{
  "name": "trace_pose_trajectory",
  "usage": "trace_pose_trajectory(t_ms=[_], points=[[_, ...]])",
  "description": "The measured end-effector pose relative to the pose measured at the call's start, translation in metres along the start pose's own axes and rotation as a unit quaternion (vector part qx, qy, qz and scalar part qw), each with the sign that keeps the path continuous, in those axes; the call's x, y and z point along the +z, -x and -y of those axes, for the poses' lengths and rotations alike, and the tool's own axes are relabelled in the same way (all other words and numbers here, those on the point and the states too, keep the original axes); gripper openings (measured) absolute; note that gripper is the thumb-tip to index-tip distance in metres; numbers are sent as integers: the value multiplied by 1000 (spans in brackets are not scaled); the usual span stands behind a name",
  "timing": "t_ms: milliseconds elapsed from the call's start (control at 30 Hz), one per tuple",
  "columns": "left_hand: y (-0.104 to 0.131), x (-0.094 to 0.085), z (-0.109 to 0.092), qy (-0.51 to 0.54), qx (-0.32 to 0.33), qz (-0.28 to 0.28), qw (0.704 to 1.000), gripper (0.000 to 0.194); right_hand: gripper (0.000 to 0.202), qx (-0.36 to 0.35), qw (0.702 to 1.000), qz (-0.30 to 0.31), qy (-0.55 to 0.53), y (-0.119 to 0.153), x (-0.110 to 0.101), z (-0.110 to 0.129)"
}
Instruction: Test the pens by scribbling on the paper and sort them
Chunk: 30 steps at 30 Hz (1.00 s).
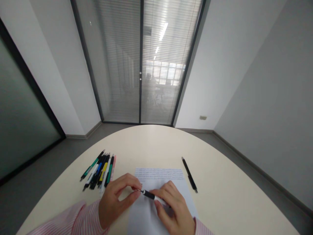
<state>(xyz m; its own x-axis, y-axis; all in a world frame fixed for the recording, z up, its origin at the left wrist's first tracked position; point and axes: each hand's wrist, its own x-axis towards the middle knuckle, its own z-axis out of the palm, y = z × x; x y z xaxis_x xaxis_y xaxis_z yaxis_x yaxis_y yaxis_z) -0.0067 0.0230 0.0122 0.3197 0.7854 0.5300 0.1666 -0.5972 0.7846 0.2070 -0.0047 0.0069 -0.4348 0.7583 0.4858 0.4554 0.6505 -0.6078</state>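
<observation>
A white pen with a black grip [148,195] is held over a sheet of paper [162,178], tilted with its front end toward the left. My right hand [172,205] wraps its fingers around the white barrel. My left hand [119,197] pinches a small, thin part at the pen's front end between thumb and fingers; whether that part is the tip or a refill is too small to tell. Lines of handwriting run across the top of the paper, and both hands cover parts of it.
Left of the paper, several pens [99,173] in green, blue, yellow, white, black and pink lie bunched together. A black pen [189,174] lies alone to the right. The round cream table [151,143] faces a glass partition with blinds [122,65].
</observation>
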Motion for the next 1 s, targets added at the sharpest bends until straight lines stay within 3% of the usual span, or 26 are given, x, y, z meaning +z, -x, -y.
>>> trace_pose_trajectory(t_ms=[300, 367, 500, 567, 700, 867, 1000], points=[[0, -1, -1, -12, -12, 16, 1000, 9, 27, -15, 1000, -20, 12, 0, 1, -1], [1, -2, 3, -36, -9, 17, 999, 16, 27, -11, 999, -29, 9, 1, 2, -1], [3, 0, 17, -201, 35, 15, 979, 36, 28, -1, 999, -54, -5, 1, 3, -2], [5, 2, 26, -284, 75, 23, 955, 36, 28, 9, 998, -62, -13, 1, 3, -3], [9, 7, 36, -354, 73, 43, 931, 30, 26, 17, 997, -67, -21, 0, 3, -4], [8, 7, 33, -339, 77, 63, 936, 14, 25, 22, 997, -65, -21, 1, 3, -3], [5, 3, 27, -229, 96, 37, 968, 16, 23, 29, 997, -67, -15, 1, 3, -4]])
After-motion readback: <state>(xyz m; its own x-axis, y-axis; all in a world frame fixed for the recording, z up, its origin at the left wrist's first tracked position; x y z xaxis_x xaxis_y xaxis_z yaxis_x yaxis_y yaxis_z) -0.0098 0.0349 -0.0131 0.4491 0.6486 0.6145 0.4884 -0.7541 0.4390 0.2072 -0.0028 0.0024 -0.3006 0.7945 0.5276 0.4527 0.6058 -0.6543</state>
